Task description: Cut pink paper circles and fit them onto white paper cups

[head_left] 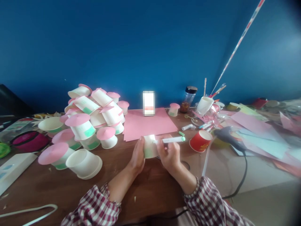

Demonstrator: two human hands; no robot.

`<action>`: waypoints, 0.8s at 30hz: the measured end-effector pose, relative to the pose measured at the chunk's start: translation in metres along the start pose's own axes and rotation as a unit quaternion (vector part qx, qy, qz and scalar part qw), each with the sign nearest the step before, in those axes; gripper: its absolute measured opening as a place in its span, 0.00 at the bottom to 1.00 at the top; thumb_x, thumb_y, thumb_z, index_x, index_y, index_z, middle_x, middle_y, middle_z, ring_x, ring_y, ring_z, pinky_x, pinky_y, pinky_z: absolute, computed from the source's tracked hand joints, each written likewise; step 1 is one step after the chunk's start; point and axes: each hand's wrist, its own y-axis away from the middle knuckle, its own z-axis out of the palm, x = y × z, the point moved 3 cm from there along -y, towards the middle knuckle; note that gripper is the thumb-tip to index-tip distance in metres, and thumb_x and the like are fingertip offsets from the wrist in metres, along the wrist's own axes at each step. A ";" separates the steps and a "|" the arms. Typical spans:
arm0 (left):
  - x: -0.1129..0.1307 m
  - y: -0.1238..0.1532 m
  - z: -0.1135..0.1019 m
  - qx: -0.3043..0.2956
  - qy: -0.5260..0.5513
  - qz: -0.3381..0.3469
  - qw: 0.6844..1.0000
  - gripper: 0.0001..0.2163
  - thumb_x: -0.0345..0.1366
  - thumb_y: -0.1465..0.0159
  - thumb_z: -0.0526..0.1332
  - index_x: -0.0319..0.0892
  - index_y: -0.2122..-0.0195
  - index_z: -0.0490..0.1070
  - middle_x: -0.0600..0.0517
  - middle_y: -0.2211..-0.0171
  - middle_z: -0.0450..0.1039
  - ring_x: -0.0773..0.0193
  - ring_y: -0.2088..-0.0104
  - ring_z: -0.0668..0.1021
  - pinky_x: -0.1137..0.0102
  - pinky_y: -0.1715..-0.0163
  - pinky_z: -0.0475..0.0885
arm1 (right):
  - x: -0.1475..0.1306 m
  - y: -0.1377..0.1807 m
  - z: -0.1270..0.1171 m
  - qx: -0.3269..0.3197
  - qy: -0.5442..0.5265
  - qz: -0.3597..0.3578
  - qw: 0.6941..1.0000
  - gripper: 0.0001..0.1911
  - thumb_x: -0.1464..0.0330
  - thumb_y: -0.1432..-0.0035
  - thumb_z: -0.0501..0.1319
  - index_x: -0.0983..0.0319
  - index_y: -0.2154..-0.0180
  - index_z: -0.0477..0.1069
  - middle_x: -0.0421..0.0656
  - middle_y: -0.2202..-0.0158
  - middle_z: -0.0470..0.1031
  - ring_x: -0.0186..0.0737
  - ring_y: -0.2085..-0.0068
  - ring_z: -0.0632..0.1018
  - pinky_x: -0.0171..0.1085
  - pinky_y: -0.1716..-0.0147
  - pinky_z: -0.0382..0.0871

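Note:
My left hand (138,156) is wrapped round the left side of a white paper cup (150,147) with pale green on its lower part. Between the fingers of my right hand (170,155) is a white marker (170,140) with a green end, its tip at the cup's right side. Several white cups with pink paper tops and green patches lie piled to the left, among them one cup (82,127) near the front. A plain white cup (84,163) rests on its side closest to my left arm.
Pink paper sheets (150,125) lie beyond my hands, with a blurred-out bright object behind. To the right are a red paper cup (200,141), a glue gun (230,138) with its cord, a lidded jar (188,99) and scattered coloured paper (265,138). A white box (16,169) sits at left.

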 end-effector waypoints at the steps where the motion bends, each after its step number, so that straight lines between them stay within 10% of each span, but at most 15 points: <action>1: 0.000 0.000 0.000 -0.008 0.002 -0.005 1.000 0.20 0.48 0.39 0.56 0.37 0.56 0.72 0.47 0.58 0.76 0.56 0.52 0.73 0.65 0.49 0.64 | 0.000 0.000 0.000 0.001 -0.003 0.002 1.000 0.05 0.69 0.40 0.55 0.63 0.66 0.68 0.43 0.72 0.75 0.35 0.73 0.76 0.31 0.73 0.69; 24: 0.000 0.000 0.001 -0.011 0.031 -0.027 0.999 0.21 0.49 0.39 0.55 0.36 0.55 0.71 0.46 0.56 0.75 0.56 0.50 0.72 0.64 0.49 0.65 | -0.003 0.000 -0.001 -0.010 0.000 -0.002 1.000 0.05 0.70 0.40 0.54 0.63 0.66 0.68 0.42 0.73 0.73 0.33 0.75 0.74 0.30 0.74 0.68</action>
